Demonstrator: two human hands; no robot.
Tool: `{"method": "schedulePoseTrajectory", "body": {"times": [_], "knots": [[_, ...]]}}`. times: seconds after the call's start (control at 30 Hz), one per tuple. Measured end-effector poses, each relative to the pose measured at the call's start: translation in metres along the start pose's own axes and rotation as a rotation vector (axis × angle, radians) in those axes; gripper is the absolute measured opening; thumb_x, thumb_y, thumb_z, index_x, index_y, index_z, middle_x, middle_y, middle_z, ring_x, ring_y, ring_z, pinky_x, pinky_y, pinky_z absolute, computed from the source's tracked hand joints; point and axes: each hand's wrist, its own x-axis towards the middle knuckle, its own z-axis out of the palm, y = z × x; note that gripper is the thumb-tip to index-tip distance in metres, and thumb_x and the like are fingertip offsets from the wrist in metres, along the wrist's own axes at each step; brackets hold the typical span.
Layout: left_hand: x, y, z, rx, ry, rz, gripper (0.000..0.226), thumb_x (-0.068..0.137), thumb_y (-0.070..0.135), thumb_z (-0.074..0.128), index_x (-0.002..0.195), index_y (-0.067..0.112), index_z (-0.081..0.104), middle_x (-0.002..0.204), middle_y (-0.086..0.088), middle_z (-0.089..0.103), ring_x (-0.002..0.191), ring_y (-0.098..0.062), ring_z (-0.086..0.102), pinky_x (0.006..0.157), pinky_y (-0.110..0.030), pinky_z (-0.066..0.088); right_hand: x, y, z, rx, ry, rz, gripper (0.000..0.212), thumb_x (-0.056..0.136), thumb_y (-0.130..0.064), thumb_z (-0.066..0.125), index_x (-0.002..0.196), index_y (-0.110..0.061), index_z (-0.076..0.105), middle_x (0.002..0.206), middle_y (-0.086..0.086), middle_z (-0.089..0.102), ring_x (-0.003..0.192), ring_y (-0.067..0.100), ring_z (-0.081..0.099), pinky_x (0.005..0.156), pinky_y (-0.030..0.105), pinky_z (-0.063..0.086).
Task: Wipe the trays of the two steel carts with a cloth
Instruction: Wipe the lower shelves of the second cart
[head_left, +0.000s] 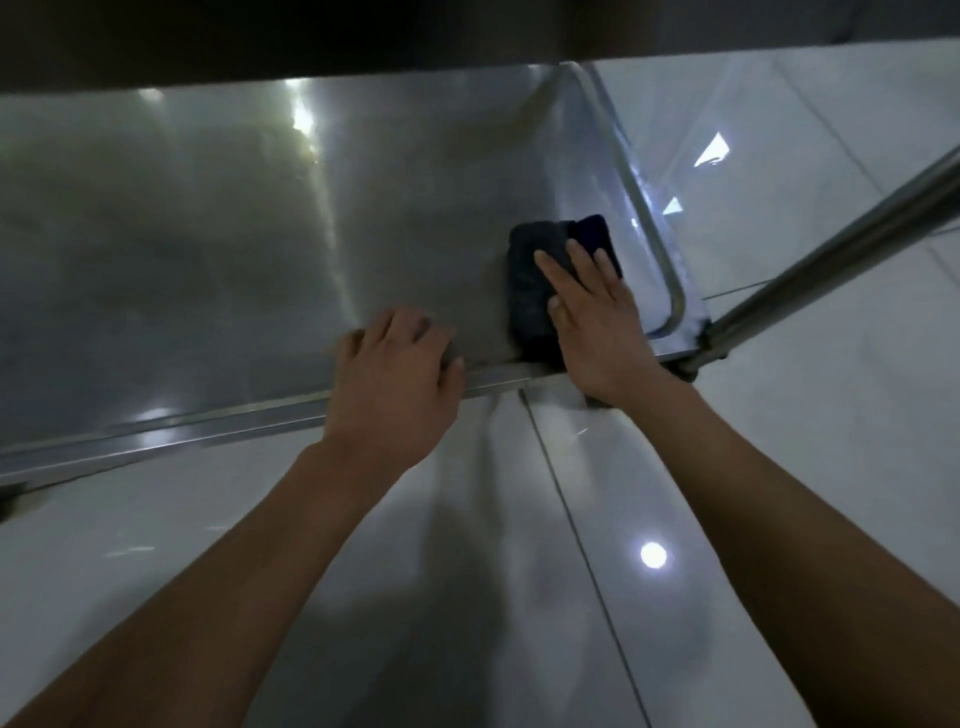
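Observation:
A steel cart tray (218, 249) fills the upper half of the head view, low down, with a raised rim along its near and right sides. A dark folded cloth (535, 280) lies flat in the tray's near right corner. My right hand (597, 322) presses on the cloth with fingers spread flat over it. My left hand (395, 384) curls over the tray's near rim (234, 421), gripping the edge to the left of the cloth.
A steel cart leg (841, 260) rises diagonally from the tray's near right corner. A dark shelf edge (363, 36) overhangs the top of the view. Glossy white floor tiles (467, 571) lie below and to the right.

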Motion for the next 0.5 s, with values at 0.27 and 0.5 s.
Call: {"method": "schedulePoseTrajectory", "body": {"times": [0.27, 0.5], "knots": [[0.005, 0.038, 0.018, 0.046, -0.051, 0.021, 0.028, 0.094, 0.040, 0.052, 0.108, 0.024, 0.071, 0.123, 0.001, 0.058, 0.121, -0.025, 0.049, 0.099, -0.052, 0.042, -0.007, 0.046, -0.016, 0.009, 0.010, 0.158, 0.052, 0.107, -0.027, 0.025, 0.157, -0.035, 0.015, 0.167, 0.000, 0.002, 0.153, 0.026, -0.004, 0.123, 0.046, 0.003], [0.005, 0.003, 0.005, -0.135, -0.059, 0.054, 0.030, 0.095, 0.036, 0.057, 0.120, 0.026, 0.069, 0.129, 0.005, 0.061, 0.121, -0.020, 0.054, 0.100, -0.041, 0.041, -0.005, 0.014, -0.006, 0.021, -0.017, 0.115, 0.053, 0.106, -0.029, 0.026, 0.158, -0.034, 0.014, 0.167, 0.001, 0.003, 0.153, 0.029, -0.004, 0.122, 0.048, 0.004]]}}
